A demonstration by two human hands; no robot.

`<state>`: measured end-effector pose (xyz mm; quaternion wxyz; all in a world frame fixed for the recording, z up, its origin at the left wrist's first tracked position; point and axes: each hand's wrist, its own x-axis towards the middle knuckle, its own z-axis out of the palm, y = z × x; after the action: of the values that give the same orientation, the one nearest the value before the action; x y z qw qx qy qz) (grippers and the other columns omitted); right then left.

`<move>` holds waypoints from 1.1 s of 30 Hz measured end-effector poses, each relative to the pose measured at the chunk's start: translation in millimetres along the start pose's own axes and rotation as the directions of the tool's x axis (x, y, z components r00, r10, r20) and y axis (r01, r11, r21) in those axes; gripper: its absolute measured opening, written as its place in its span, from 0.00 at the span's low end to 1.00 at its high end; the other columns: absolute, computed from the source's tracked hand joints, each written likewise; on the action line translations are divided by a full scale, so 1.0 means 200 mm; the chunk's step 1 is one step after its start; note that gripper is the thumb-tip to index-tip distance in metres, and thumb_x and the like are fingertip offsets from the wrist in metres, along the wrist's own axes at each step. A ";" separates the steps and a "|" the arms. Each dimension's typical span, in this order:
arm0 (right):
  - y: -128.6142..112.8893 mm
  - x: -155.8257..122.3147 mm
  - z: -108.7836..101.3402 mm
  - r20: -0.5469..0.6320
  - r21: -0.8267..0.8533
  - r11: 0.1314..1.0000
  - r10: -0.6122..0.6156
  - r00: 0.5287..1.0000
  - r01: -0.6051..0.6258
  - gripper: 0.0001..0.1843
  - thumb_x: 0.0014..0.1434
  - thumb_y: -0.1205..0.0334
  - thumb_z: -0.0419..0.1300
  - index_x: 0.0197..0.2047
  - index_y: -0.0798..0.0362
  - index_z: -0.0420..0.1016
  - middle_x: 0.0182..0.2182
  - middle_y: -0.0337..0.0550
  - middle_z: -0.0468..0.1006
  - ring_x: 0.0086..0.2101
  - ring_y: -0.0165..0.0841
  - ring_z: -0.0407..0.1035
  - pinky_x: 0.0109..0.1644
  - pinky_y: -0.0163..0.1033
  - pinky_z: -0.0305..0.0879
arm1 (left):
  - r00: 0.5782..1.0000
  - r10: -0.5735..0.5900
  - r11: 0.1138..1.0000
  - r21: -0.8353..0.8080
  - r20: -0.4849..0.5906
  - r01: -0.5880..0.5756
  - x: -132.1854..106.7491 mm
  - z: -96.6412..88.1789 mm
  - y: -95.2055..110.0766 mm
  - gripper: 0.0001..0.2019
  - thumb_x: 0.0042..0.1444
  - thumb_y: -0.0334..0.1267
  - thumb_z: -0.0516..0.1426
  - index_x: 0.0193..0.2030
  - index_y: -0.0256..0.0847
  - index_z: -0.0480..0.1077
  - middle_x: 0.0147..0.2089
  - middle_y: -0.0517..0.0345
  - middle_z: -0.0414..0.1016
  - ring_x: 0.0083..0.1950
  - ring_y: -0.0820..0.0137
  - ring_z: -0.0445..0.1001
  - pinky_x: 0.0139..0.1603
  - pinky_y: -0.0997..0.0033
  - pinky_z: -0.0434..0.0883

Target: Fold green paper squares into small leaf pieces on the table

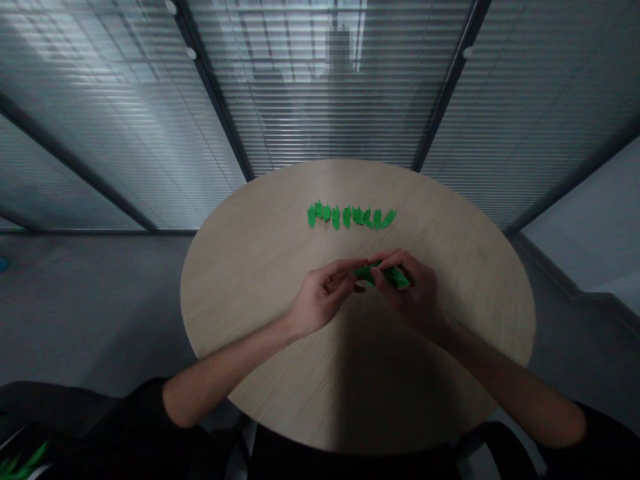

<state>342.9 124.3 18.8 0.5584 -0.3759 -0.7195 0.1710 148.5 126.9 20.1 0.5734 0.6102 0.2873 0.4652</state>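
Both my hands meet over the middle of a round wooden table point(250, 313). My left hand point(325, 293) and my right hand point(410, 293) pinch a small green folded paper piece point(385, 275) between their fingertips, held just above the tabletop. Farther away on the table lies a row of several similar green folded paper pieces point(350, 216), side by side, well apart from my hands.
Glass walls with horizontal blinds point(325, 100) stand right behind the table's far edge. Grey floor surrounds the table. More green pieces point(23, 460) show at the bottom left corner, near my dark sleeve.
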 end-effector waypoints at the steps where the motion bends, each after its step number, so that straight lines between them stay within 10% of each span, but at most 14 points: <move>1: 0.00 0.00 0.00 0.000 0.002 1.000 -0.001 1.000 0.001 0.06 0.65 0.62 0.65 0.37 0.48 0.72 0.38 0.43 0.83 0.36 0.34 0.78 0.40 0.40 0.74 | 1.000 -0.007 1.000 0.002 -0.001 0.007 0.00 0.00 0.00 0.19 0.65 0.44 0.63 0.58 0.35 0.77 0.55 0.42 0.83 0.46 0.63 0.85 0.49 0.64 0.83; 33: 0.00 0.00 0.01 0.062 0.030 1.000 -0.008 0.998 0.006 0.03 0.66 0.63 0.64 0.41 0.47 0.73 0.45 0.45 0.84 0.43 0.35 0.79 0.48 0.43 0.76 | 0.988 0.002 1.000 0.014 -0.153 0.001 -0.01 0.02 -0.02 0.15 0.62 0.44 0.66 0.51 0.38 0.81 0.48 0.47 0.86 0.40 0.67 0.85 0.43 0.69 0.83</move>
<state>341.7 125.4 18.2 0.5421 -0.3596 -0.7350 0.1914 151.9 125.0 17.2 0.5453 0.5768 0.3335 0.5087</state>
